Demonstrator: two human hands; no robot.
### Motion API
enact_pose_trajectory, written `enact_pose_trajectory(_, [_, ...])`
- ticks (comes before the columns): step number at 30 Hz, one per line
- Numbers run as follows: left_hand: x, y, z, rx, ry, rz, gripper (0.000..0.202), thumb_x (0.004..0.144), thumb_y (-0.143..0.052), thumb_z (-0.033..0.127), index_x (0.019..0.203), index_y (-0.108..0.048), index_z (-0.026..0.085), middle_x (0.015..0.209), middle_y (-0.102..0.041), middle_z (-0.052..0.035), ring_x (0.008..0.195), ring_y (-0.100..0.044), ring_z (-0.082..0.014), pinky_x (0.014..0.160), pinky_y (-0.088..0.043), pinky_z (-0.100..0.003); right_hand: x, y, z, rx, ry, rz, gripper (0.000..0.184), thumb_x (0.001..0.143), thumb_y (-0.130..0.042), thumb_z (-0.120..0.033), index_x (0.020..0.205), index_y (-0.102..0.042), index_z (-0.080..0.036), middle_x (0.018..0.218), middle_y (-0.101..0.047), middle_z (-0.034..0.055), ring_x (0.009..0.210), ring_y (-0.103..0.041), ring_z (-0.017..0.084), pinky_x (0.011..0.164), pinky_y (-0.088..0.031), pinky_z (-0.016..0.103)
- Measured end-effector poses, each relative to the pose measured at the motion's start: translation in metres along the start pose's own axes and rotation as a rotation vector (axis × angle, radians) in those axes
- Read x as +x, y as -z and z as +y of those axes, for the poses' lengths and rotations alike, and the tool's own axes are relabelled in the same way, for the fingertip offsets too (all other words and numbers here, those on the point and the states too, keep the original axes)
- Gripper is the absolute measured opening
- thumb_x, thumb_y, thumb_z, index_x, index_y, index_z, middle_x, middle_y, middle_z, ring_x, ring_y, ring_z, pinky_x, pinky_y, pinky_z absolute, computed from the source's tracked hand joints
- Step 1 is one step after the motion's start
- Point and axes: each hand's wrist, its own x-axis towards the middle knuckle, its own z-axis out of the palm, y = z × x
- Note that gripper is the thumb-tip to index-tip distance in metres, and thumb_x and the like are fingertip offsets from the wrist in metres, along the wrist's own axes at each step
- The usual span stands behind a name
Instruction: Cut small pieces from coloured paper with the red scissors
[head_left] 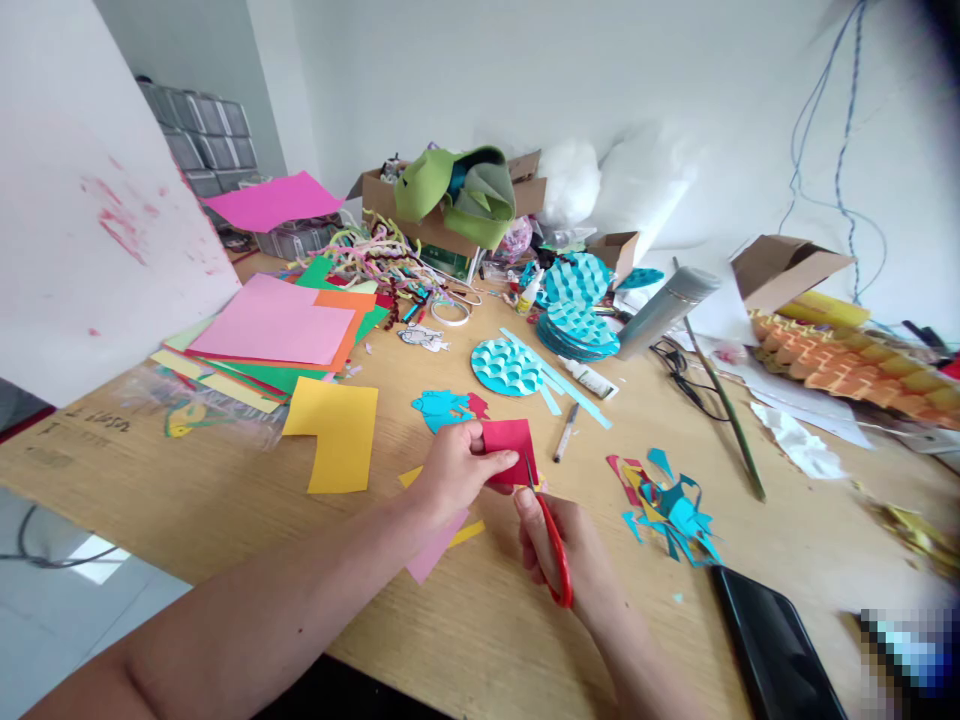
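Note:
My left hand (454, 470) pinches a small red paper piece (511, 443) just above the wooden table (225, 500). My right hand (570, 550) grips red-handled scissors (553, 550), and their blades meet the lower right edge of the red paper. A blue paper fish (442, 408) lies just behind my left hand. A yellow sheet (336, 432) lies to the left, and pink and yellow scraps sit under my left wrist.
Coloured paper sheets (274, 325) are stacked at the left. Blue scalloped discs (507, 366), a pen (565, 432) and a glue tube (589, 378) lie behind. Blue and red offcuts (667, 500) sit to the right, with a black phone (772, 650) nearer. Cardboard boxes (450, 200) line the back.

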Motion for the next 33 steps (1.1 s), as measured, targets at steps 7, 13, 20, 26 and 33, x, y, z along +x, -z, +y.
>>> enact_pose_trajectory(7, [-0.0012,-0.0011,0.0009,0.019,0.000,0.002,0.020,0.062,-0.073,0.016,0.081,-0.068,0.012,0.076,-0.072,-0.0063,0.065,-0.067,-0.0164,0.060,-0.052,-0.026,-0.0010,-0.0003,-0.0039,0.025,-0.008,0.005,0.059,0.079,-0.038,-0.073,0.057,-0.044,-0.019,0.044,-0.048,-0.0017,0.035,-0.044,0.008,0.035,-0.031,0.017])
enact_pose_trajectory(13, [0.0003,0.0001,-0.0006,0.026,-0.003,-0.015,0.019,0.063,-0.072,0.018,0.081,-0.068,0.013,0.077,-0.072,-0.0063,0.066,-0.067,-0.0163,0.062,-0.052,-0.027,0.0007,-0.0016,-0.0014,0.027,-0.058,0.026,0.060,0.077,-0.039,-0.076,0.056,-0.043,-0.020,0.042,-0.048,-0.0018,0.032,-0.043,0.007,0.032,-0.030,0.017])
enact_pose_trajectory(20, [0.0009,0.0008,-0.0017,-0.010,0.018,-0.038,0.024,0.064,-0.073,0.023,0.084,-0.069,0.011,0.076,-0.072,-0.0074,0.066,-0.067,-0.0165,0.063,-0.053,-0.028,0.0031,-0.0031,0.0032,0.035,-0.067,0.037,0.060,0.075,-0.040,-0.076,0.055,-0.042,-0.020,0.041,-0.048,-0.0023,0.031,-0.043,0.007,0.031,-0.029,0.016])
enact_pose_trajectory(26, [0.0001,0.0004,0.0012,-0.052,0.083,-0.084,0.023,0.067,-0.070,0.029,0.080,-0.069,0.011,0.072,-0.071,-0.0073,0.059,-0.065,-0.0151,0.055,-0.053,-0.026,0.0032,-0.0022,0.0032,0.024,-0.055,0.023,0.058,0.078,-0.041,-0.074,0.056,-0.043,-0.019,0.041,-0.049,-0.0015,0.031,-0.045,0.008,0.031,-0.030,0.017])
enact_pose_trajectory(33, [-0.0019,0.0002,0.0047,0.032,0.125,-0.054,0.019,0.068,-0.067,0.026,0.076,-0.068,0.009,0.066,-0.068,-0.0075,0.053,-0.061,-0.0136,0.045,-0.049,-0.023,0.0032,-0.0022,0.0027,0.034,-0.004,0.001,0.063,0.075,-0.039,-0.078,0.055,-0.046,-0.018,0.042,-0.051,-0.0002,0.032,-0.047,0.009,0.033,-0.033,0.018])
